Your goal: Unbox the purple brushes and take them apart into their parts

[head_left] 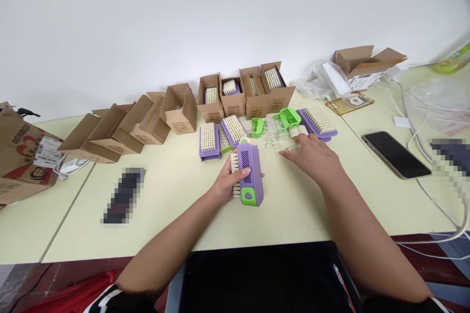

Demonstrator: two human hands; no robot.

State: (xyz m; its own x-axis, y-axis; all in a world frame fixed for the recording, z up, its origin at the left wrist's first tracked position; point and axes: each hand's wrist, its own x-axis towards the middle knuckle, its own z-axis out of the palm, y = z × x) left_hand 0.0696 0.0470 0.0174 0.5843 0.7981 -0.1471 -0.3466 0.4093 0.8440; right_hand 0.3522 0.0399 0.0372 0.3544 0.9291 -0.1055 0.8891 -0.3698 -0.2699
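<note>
Nearest are the forearms [165,249], the left hand [229,183] closing round a purple bristle brush [251,175] to keep it on edge, and the right hand [310,156] lying open to the right of that brush, close by small clear parts [273,132].

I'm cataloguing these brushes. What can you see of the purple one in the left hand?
The purple brush has a plastic-looking body with a dark slotted panel, a green end with a purple oval, and pale bristles facing left. It is turned on its side, gripped by the left hand, fingers across its top. Whether it touches the table is unclear.
</note>
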